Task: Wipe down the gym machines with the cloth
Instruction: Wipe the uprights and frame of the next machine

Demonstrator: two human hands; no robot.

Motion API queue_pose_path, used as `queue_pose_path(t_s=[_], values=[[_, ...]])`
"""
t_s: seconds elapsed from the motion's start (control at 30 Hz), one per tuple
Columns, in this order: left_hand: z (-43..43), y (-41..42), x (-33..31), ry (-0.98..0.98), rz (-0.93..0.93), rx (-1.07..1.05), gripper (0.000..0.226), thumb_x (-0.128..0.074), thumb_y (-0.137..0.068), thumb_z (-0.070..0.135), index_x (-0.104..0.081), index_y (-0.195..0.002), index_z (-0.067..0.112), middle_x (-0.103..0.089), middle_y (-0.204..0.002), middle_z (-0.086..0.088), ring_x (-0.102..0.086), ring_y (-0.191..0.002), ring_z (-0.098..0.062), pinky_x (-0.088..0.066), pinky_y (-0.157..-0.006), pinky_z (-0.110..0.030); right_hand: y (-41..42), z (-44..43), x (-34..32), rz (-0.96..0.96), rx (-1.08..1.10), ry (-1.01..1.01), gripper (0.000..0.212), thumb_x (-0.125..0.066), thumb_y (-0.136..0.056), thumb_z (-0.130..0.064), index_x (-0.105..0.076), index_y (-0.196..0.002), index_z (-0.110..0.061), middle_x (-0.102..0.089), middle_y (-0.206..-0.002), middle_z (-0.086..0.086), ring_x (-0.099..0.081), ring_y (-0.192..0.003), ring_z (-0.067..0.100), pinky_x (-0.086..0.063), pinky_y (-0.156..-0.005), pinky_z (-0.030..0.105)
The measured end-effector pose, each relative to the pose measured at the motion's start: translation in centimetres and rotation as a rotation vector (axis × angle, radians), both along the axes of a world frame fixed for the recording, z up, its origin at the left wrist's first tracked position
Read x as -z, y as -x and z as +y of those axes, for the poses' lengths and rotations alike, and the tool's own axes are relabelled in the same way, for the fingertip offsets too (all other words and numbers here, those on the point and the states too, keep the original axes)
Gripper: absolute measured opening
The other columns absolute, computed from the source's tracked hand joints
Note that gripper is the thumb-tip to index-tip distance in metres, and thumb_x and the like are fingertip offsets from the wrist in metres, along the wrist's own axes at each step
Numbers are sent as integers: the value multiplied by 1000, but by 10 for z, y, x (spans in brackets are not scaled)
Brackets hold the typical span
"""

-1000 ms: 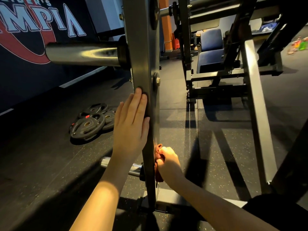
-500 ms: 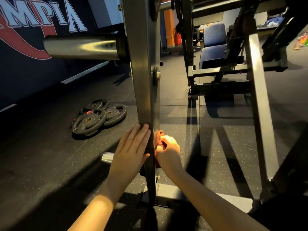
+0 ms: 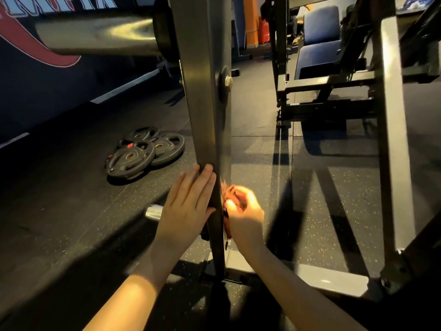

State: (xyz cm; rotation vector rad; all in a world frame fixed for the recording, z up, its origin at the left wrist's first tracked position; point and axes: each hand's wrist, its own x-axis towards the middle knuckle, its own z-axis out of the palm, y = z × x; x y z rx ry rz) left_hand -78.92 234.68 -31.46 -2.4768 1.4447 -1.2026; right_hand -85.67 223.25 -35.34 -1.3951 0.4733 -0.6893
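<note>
- L hand [image 3: 188,206] lies flat on the left face of the post [image 3: 205,103]. Its fingers [image 3: 202,185] are straight and pressed to the metal, holding nothing. I take it as a brace only.
- R hand [image 3: 243,216] is curled tight round the cloth [image 3: 228,225], a reddish bunch pushed against the post's right face.
- The cloth sits low on the post, right across the metal from my L hand, w/ both hands at about the same height.
- Hand, post edge and blur hide most of the cloth, so I can't tell how much of it actually meets the steel.
- What matters next: the post's long axis is vertical, running from the base [image 3: 329,278] on the floor [image 3: 71,211] up out of view.
- Most of that length is above the cloth and only a short bit is below, so the stroke should go straight up or down along the post, not across it.
- R hand has the cloth and is the one to drive it. L is on the opposite face, so wiping that side means bringing the cloth round the front edge.
- A bolt [image 3: 228,81] sticks out higher on the right face, and an upward pass would prob. need to go round it.
- Elsewhere, a bar [image 3: 100,34] juts left up top and a short peg [image 3: 154,212] shows low behind my L hand.
- The plates [image 3: 143,151] lie well apart on the floor, and a bench [image 3: 319,44] machine stands beyond, so I'd judge plenty is left to do.
</note>
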Motion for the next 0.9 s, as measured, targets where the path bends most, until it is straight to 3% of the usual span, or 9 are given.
queue_pose_path(t_s=[0.17,0.23,0.3,0.37,0.5,0.6,0.67,0.77,0.9], values=[[2,-3,1,18,-13,30,99,-87,-68,21,-27,-145,5,-27,-150,-12,-25,-140,-32,-7,-121,-40,-1,-2,-44,-224,157,243,19,-58,-95,-10,-62,-109,-22,-61,-95,-18,-57,-90,-13,-45,-79,4],[1,-4,0,8,-21,27,97,-86,-68,21,-28,-144,5,-27,-150,-13,-26,-139,-33,-10,-119,-42,-1,-2,-36,-164,120,143,22,-58,-95,-16,-60,-116,-21,-64,-98,-16,-61,-90,-8,-50,-79,11],[1,-2,-1,-3,-24,9,100,-86,-68,24,-26,-145,4,-27,-149,-13,-26,-139,-33,-11,-119,-43,-2,-4,-21,-66,30,-141,26,-59,-94,-23,-56,-120,-23,-65,-95,-12,-64,-82,-3,-52,-68,14],[0,-1,-2,-10,-26,-4,100,-87,-66,27,-27,-144,4,-27,-149,-13,-27,-138,-33,-10,-118,-42,-5,-7,-9,58,-4,-295,30,-60,-94,-31,-56,-122,-22,-65,-96,-9,-65,-82,3,-51,-64,15],[0,2,-4,-6,-11,1,101,-87,-65,24,-27,-144,5,-26,-148,-12,-26,-138,-32,-6,-119,-40,-8,2,-16,59,37,-244,21,-56,-97,-24,-64,-116,-20,-69,-96,-7,-66,-93,11,-58,-79,25],[2,-1,-3,-8,-10,11,102,-87,-65,19,-24,-145,5,-25,-150,-12,-24,-140,-33,-4,-120,-40,-5,5,-30,-50,108,-85,17,-56,-97,-15,-66,-97,-28,-68,-89,-10,-66,-89,5,-55,-76,17],[3,-3,-2,-8,-20,14,101,-87,-66,19,-26,-145,6,-26,-150,-12,-24,-140,-33,-5,-120,-41,-5,6,-30,-66,102,-71,16,-56,-96,-18,-66,-108,-23,-69,-97,-7,-65,-93,4,-55,-81,18],[1,-3,-2,5,-37,17,98,-86,-67,23,-28,-144,5,-27,-149,-12,-27,-138,-33,-10,-119,-42,-9,11,-7,70,-43,-213,36,-51,-99,-33,-51,-133,-23,-66,-114,-1,-64,-102,13,-55,-90,31],[0,-1,-3,6,-39,13,102,-87,-65,26,-26,-144,5,-28,-149,-12,-27,-138,-32,-11,-118,-43,-14,25,7,217,-156,-308,49,-39,-97,-46,-46,-138,-20,-65,-118,9,-65,-105,26,-51,-96,42]])
